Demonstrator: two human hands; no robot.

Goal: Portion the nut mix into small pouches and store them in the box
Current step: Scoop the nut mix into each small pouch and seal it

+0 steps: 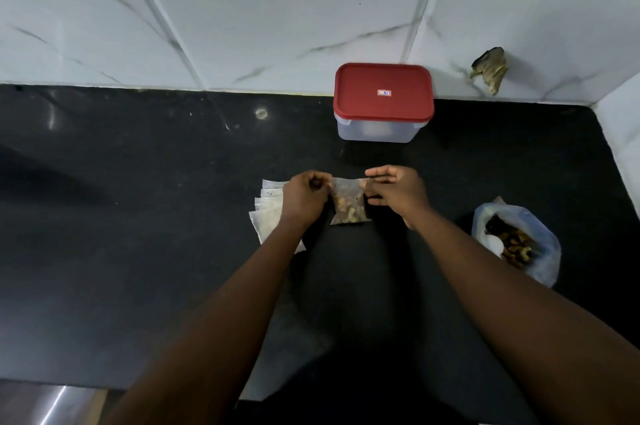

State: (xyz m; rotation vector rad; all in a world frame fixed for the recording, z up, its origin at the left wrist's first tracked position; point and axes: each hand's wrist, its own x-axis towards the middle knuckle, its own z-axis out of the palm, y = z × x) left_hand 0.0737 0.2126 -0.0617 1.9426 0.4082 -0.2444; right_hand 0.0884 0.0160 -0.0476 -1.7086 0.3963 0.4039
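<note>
Fingers (321, 182) of our left hand (306, 198) and right hand (394, 191) pinch the pouch (348, 208) by its top corners, so we'd press the seal shut end to end.

Black countertop (138, 217) meets marbled wall tiles (242, 9) (brownish scrap (490, 73) clings right).

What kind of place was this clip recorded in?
Probably a home kitchen: a dark stone worktop meets a marble-look tiled wall, with a red-lidded plastic food box at the back and an open bag of mixed nuts on the right.
</note>
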